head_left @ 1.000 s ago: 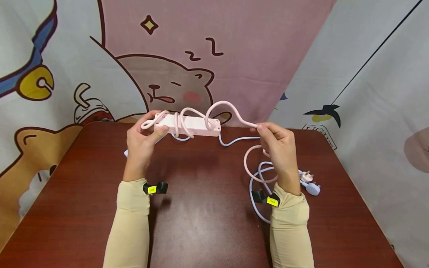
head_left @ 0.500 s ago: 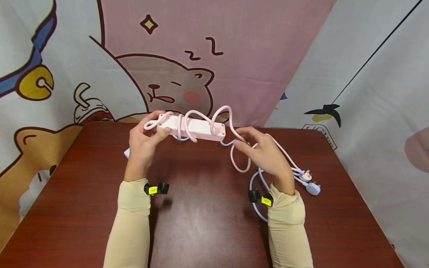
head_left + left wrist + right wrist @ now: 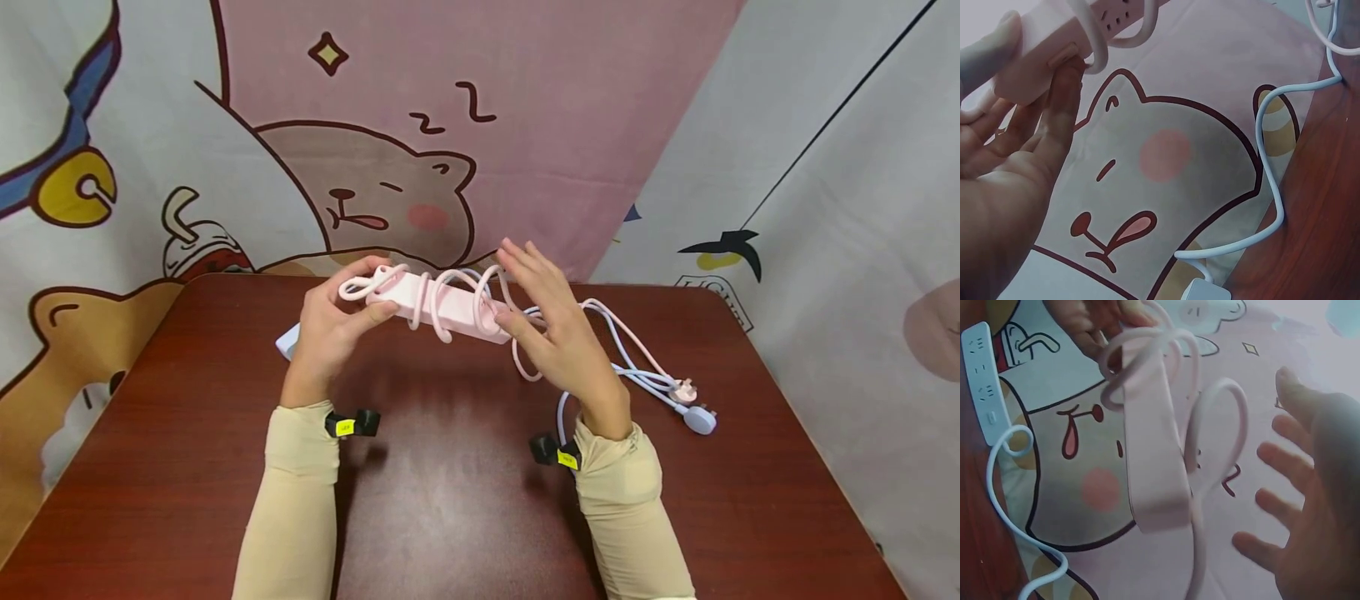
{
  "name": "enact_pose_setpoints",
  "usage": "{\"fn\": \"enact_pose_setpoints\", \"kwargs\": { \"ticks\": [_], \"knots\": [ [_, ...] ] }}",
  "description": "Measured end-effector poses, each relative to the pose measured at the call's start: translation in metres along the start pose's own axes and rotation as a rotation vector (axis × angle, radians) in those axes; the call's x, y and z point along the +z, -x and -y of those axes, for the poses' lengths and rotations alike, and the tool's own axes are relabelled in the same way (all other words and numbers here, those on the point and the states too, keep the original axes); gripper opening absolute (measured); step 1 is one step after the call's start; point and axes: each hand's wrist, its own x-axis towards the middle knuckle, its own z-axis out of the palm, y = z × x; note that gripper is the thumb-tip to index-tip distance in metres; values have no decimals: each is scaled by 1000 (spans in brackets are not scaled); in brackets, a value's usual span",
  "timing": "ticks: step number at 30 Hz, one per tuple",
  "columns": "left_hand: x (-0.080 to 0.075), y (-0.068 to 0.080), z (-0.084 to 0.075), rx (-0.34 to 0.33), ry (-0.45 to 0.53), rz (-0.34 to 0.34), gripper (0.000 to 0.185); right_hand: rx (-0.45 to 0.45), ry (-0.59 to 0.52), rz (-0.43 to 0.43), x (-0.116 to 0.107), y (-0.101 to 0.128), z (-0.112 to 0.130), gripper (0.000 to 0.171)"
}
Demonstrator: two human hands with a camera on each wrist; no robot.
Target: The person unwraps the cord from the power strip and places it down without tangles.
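Observation:
A pink power strip (image 3: 461, 313) is held up over the table, its pink cord (image 3: 1239, 403) wound round it in loose loops. My left hand (image 3: 324, 329) grips the strip's left end, thumb on the near side and fingers behind. Sockets and a switch show on its far face in the left wrist view. Near the strip's right end is my right hand (image 3: 558, 337), fingers straight and spread. The right wrist view shows its fingers (image 3: 1285, 459) apart from the cord loops, holding nothing. From that end the cord trails down behind the right hand.
On the dark red table (image 3: 450, 483), a light blue power strip (image 3: 986, 384) lies at the back left, mostly hidden by the left hand. Its blue cord runs right. A pink plug (image 3: 682, 392) and a blue plug (image 3: 700, 420) lie at the right. A printed curtain (image 3: 570, 125) hangs behind.
My right hand has let go of the cord and moved left to the strip's end, fingers spreading. The strip has shifted slightly right and lower, its right end tilting down.

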Motion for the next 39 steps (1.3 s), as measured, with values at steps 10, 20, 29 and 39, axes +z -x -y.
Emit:
{"fn": "enact_pose_setpoints", "kwargs": {
  "ticks": [10,20,29,39],
  "knots": [
    [1,0,1,20,-47,76,51,-127,82,7,14,-2,5,33],
    [-3,1,0,9,-69,43,50,-97,128,-6,7,-2,4,24],
    [-10,0,1,2,-43,-97,50,-72,157,-78,2,1,2,22],
    [-12,-5,1,72,147,-281,45,78,55,-27,3,4,6,10]
  ]
}}
